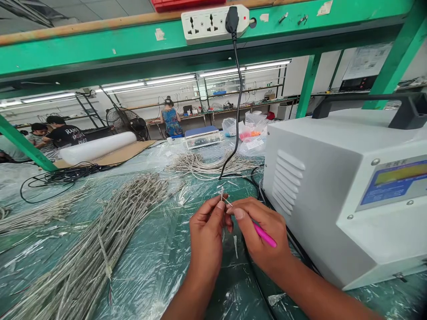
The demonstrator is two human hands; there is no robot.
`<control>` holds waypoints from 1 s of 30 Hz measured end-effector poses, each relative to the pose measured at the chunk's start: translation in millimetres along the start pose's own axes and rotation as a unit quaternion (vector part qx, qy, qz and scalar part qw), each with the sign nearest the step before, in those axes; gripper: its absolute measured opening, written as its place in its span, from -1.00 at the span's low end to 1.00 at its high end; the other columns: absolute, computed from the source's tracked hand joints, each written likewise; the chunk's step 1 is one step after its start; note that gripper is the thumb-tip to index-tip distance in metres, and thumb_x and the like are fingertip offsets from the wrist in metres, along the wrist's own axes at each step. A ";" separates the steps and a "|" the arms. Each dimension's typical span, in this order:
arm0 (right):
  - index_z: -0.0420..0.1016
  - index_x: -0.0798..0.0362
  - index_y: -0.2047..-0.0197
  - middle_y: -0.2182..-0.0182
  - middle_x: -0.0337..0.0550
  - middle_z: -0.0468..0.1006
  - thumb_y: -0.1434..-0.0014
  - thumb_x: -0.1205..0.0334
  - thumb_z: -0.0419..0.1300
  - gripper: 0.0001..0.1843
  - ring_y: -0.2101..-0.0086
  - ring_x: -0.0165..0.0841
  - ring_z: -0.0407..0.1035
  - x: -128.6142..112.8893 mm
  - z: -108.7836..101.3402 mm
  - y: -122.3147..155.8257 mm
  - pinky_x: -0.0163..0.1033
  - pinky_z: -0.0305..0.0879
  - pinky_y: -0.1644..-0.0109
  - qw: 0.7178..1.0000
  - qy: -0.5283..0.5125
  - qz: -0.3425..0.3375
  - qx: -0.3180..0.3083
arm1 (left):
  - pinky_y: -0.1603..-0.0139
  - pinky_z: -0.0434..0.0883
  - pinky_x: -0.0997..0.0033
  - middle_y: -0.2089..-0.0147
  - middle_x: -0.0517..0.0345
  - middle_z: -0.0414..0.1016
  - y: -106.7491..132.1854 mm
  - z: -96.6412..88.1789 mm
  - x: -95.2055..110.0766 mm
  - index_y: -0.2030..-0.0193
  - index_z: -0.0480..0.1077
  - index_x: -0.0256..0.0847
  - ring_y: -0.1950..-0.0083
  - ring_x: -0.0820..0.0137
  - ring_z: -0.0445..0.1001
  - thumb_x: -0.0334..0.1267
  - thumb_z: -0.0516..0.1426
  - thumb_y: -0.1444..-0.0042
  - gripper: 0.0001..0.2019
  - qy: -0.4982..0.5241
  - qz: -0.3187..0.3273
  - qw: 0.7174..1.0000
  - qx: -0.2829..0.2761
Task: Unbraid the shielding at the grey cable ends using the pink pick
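My left hand (207, 226) pinches the end of a thin sheathed wire (221, 194) between thumb and forefinger. My right hand (260, 226) grips a pink-handled pick (265, 234), and its thin metal tip (228, 202) reaches the wire end. I cannot tell whether tip and wire touch. Left of my hands lies a large bundle of braided grey cables (90, 231), with a smaller bundle (207, 164) farther ahead. Most of the held wire's length is hidden by my fingers.
A white bench machine (333, 191) with a blue display stands right of my hands. Clear plastic sheeting (213, 289) covers the green bench. A coiled black cable (63, 175), a scale (203, 138) and a power strip (213, 24) are nearby. Several co-workers sit beyond.
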State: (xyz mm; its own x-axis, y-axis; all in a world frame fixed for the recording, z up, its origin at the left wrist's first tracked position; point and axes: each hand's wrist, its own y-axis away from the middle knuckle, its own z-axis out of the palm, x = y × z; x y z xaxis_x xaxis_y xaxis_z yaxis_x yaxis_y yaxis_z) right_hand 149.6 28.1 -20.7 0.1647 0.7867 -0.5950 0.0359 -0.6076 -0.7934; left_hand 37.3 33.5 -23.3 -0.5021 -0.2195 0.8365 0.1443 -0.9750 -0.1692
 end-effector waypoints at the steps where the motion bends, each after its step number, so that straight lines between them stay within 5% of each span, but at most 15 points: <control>1: 0.48 0.05 0.31 0.40 -0.20 0.52 -0.32 0.45 0.06 -0.76 0.34 -0.38 0.43 0.0 0.3 -0.2 -0.25 0.37 0.22 1.000 -0.003 0.000 0.002 | 0.46 0.34 0.56 0.46 0.20 0.42 0.0 -0.3 -0.1 0.24 0.63 -0.19 0.47 0.53 0.31 -0.27 0.30 -0.07 -0.88 -0.001 0.000 1.000 -0.003; 30: 0.49 0.04 0.33 0.41 -0.22 0.50 -0.34 0.46 0.05 -0.74 0.32 -0.41 0.42 2.8 1.6 -0.9 -0.31 0.36 0.20 1.000 -0.016 -0.005 -0.007 | 0.61 0.01 0.61 0.64 0.38 0.07 1.2 -1.5 5.0 0.23 0.59 -0.28 0.59 0.60 0.02 -0.20 0.31 -0.06 -0.80 -0.051 -0.039 0.998 0.016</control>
State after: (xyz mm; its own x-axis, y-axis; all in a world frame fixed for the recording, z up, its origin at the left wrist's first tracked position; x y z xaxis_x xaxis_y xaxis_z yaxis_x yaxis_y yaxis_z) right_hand 148.5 31.0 -21.9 0.1334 0.7955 -0.5911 0.0520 -0.6012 -0.7974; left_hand 33.7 31.3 -20.1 -0.4236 -0.1371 0.8954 0.1372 -0.9868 -0.0862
